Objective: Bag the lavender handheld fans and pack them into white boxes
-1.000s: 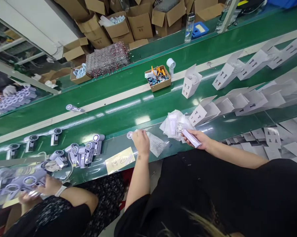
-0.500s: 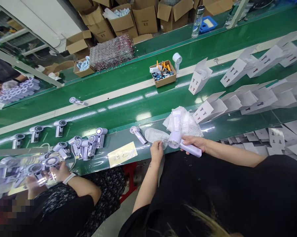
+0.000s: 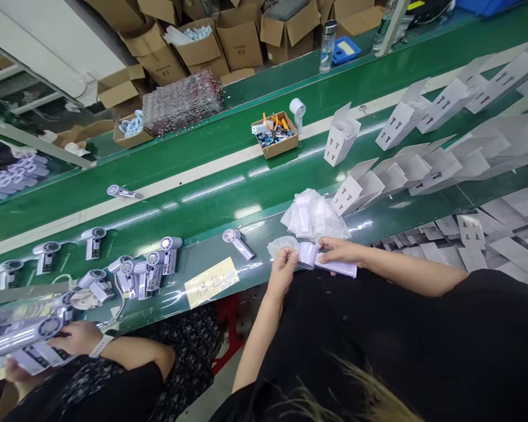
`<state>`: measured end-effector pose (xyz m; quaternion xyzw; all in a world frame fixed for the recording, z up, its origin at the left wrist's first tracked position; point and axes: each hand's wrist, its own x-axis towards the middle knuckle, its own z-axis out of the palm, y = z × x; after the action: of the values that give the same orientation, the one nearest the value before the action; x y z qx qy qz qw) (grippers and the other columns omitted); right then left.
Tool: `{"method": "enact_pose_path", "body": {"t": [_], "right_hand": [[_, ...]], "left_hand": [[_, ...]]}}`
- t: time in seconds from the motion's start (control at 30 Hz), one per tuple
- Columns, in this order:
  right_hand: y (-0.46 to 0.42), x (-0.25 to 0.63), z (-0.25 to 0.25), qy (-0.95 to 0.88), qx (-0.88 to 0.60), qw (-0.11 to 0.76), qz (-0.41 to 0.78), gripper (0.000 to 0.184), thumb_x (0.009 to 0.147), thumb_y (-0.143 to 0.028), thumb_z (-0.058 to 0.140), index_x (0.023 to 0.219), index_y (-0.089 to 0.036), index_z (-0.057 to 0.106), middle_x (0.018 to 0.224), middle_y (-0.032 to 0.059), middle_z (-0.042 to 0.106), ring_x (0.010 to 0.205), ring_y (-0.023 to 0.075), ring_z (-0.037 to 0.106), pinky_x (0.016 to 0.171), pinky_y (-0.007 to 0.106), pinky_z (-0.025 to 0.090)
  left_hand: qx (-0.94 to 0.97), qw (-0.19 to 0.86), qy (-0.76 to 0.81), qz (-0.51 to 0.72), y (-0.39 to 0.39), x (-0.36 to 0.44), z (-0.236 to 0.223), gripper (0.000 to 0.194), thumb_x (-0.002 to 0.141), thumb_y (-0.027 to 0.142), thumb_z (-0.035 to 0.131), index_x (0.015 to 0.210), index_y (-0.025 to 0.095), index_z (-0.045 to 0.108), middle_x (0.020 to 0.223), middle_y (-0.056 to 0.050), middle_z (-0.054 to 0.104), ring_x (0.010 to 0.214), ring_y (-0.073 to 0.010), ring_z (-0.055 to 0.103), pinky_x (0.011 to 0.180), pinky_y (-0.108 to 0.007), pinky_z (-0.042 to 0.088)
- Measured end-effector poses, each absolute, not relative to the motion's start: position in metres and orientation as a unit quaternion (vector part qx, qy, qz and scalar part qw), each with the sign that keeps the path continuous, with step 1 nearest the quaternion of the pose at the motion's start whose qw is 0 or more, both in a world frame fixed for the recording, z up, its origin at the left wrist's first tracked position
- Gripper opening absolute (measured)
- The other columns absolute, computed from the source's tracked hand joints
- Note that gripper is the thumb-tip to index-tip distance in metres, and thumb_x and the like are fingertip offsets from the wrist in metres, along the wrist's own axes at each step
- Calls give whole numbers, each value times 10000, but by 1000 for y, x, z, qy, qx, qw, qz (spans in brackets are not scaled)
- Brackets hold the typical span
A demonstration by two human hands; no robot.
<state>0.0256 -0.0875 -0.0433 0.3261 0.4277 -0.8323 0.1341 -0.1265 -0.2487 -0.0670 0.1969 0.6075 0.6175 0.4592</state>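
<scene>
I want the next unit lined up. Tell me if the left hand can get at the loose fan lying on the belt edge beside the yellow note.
Probably yes. The loose fan lies alone just left of the left hand, nothing between them. But that hand is pinching a bubble bag and would have to let go.

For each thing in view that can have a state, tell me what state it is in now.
right hand: closed around the fan handle.
left hand: pinching the bubble bag at the fan head.
handheld fan: held, lying sideways.
bubble bag: mouth at the fan head.
second fan: lying loose on the bench.
white cartons: flaps open.
parts box: open, filled.
</scene>
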Motion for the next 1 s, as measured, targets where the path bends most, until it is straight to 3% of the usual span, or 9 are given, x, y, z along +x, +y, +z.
{"method": "enact_pose_path", "body": {"t": [0.07,0.17,0.3,0.47,0.67,0.8,1.0], "right_hand": [[-89,31,-42,436,324,106,-833,415,639,-240,766,955,-191,502,996,18,578,708,122,607,570,278,572],[-88,38,-39,438,318,66,-838,528,640,-258,771,1082,-221,485,1135,36,528,781,131,605,619,287,571],[-84,38,-36,487,294,119,-813,709,624,-223,792,1247,-237,455,1134,30,538,731,91,580,643,230,539],[-86,39,-28,477,314,109,-814,387,669,-245,743,1021,-174,600,914,5,591,665,102,593,573,223,533],[-102,49,-35,426,397,1,-813,281,649,-256,747,858,-145,596,764,12,624,556,120,594,448,243,527],[-104,47,-34,373,478,-41,-794,260,669,-237,722,821,-162,526,645,2,605,505,138,589,418,263,528],[-100,41,-27,281,500,-57,-817,278,716,-168,638,926,-199,458,618,-34,564,488,138,587,444,255,516]], "left_hand": [[240,458,651,556,-251,-125,-72,293,706,358,701,911,173,603,774,4,580,686,-117,503,664,-240,401],[221,396,709,540,-246,-125,-76,223,732,344,659,841,154,616,722,4,590,667,-121,507,670,-247,401],[262,314,725,555,-222,-121,-63,230,812,374,557,819,159,639,705,-14,594,667,-138,517,669,-269,410],[532,194,680,466,-224,-126,-50,147,813,316,589,829,206,685,671,-49,557,711,-182,515,755,-329,401],[519,127,736,415,-254,-120,-81,159,834,279,551,923,187,647,655,-58,509,701,-213,517,737,-345,407],[530,137,757,358,-231,-105,-77,135,852,260,501,802,193,606,605,-36,476,605,-189,486,657,-297,409],[652,220,616,384,-193,-91,-36,96,792,236,569,832,189,644,659,-68,547,686,-205,530,695,-294,415]]}}
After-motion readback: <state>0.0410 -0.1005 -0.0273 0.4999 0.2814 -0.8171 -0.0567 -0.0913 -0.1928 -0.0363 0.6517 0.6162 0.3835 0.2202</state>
